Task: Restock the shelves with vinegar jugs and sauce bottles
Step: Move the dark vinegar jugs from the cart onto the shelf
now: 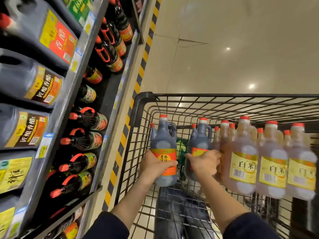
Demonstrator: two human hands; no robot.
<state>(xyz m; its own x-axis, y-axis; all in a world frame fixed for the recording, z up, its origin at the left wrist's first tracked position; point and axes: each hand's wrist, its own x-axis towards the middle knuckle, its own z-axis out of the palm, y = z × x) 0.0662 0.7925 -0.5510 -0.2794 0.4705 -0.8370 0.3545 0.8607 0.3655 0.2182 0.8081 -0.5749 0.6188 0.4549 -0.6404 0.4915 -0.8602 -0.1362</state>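
My left hand grips a dark vinegar jug with a red cap and an orange label, upright inside the black wire cart. My right hand grips a second dark vinegar jug of the same kind, just to the right of the first. Several pale rice-vinegar jugs with yellow labels stand in a row at the cart's right side, touching my right hand's jug. The shelves on the left hold large dark jugs and rows of dark sauce bottles with red caps.
A yellow-and-black hazard stripe runs along the floor at the foot of the shelves. Beige tiled floor stretches beyond the cart. Price tags line the shelf edges. My legs show through the cart's mesh bottom.
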